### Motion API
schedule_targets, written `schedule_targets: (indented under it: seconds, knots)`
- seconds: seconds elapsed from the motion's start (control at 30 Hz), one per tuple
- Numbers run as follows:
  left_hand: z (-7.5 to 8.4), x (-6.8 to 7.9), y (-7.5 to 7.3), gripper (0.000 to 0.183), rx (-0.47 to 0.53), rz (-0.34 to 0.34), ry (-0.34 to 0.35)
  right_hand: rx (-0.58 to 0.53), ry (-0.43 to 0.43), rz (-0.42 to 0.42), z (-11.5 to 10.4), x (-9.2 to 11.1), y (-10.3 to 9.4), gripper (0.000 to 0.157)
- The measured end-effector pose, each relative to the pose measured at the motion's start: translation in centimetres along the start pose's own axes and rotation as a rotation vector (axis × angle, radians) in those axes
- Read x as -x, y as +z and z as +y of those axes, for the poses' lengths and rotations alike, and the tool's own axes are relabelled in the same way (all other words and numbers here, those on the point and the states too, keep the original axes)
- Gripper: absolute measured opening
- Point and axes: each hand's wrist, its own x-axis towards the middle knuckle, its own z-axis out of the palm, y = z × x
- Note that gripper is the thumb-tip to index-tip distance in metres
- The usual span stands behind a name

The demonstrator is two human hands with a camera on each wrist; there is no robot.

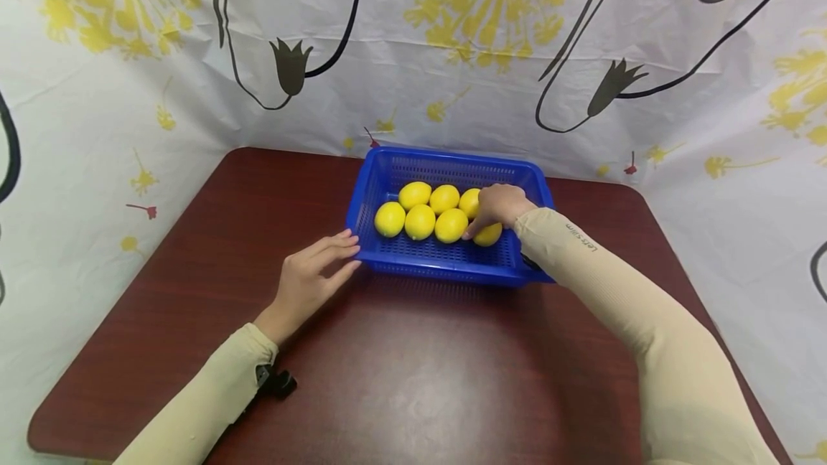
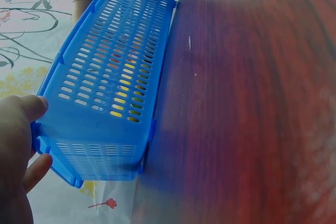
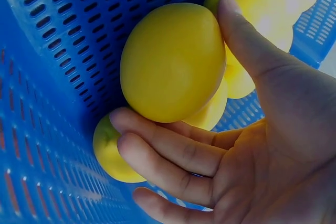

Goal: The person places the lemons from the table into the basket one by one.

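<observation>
In the head view, several yellow lemons lie in two rows in a blue perforated plastic basket. My right hand reaches into its right end and holds the front-right lemon. The right wrist view shows that lemon between the thumb and the fingers, with another lemon beside the fingertips. At the basket's front-left corner, my left hand grips the rim. In the left wrist view the thumb is on the rim, and another finger lies around the corner.
The basket stands at the far side of a dark reddish-brown table. Behind and beside the table hangs a white sheet with yellow flowers and dark stems. A black strap device is on the left wrist.
</observation>
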Motion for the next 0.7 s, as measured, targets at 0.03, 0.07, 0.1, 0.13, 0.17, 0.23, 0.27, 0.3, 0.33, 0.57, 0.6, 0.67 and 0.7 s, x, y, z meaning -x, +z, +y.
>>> schedule_targets:
  seconds: [0.03,0.07,0.1,0.13,0.17,0.23,0.27,0.3,0.33,0.57,0.6,0.67,0.7]
  knots:
    - [0.0,0.0,0.0,0.029,0.001,0.0,0.0,-0.006,-0.001,0.0,0.0,0.0,0.0,0.088]
    - [0.0,0.0,0.0,0.029,0.002,0.0,0.001,-0.013,-0.002,-0.001,0.1,0.0,0.0,0.089]
    - [-0.1,0.0,0.0,0.029,0.003,0.0,0.001,-0.015,-0.004,-0.001,0.1,0.0,0.0,0.089]
    - [-0.1,0.0,0.0,0.03,0.003,-0.001,0.001,-0.017,-0.005,-0.002,0.2,0.0,0.0,0.09]
    - [-0.1,-0.1,0.0,0.03,0.003,-0.001,0.002,-0.02,-0.008,0.0,0.2,0.0,0.0,0.089]
    - [-0.1,-0.1,0.0,0.03,0.003,-0.001,0.001,-0.019,-0.011,0.001,0.3,0.1,0.0,0.088]
    - [-0.1,-0.1,0.0,0.031,0.003,-0.003,0.001,-0.019,-0.013,0.003,0.3,0.1,-0.1,0.086]
    - [-0.1,-0.1,0.0,0.031,0.003,-0.003,0.0,-0.02,-0.016,0.004,0.3,0.2,-0.1,0.084]
    - [-0.1,-0.1,0.0,0.031,0.004,-0.003,0.0,-0.019,-0.02,0.005,0.3,0.3,-0.2,0.081]
    - [-0.2,-0.1,-0.1,0.031,0.002,0.001,0.0,-0.046,-0.011,-0.019,0.6,1.1,-1.9,0.072]
    - [-0.2,-0.1,-0.1,0.031,0.002,0.0,-0.002,-0.055,-0.004,-0.024,0.7,1.2,-2.4,0.071]
    - [-0.2,-0.1,-0.1,0.03,0.0,0.0,-0.003,-0.066,0.002,-0.035,0.9,1.5,-3.2,0.07]
    - [-0.3,-0.1,-0.1,0.03,-0.001,0.001,-0.003,-0.066,-0.002,-0.033,1.0,1.7,-3.6,0.07]
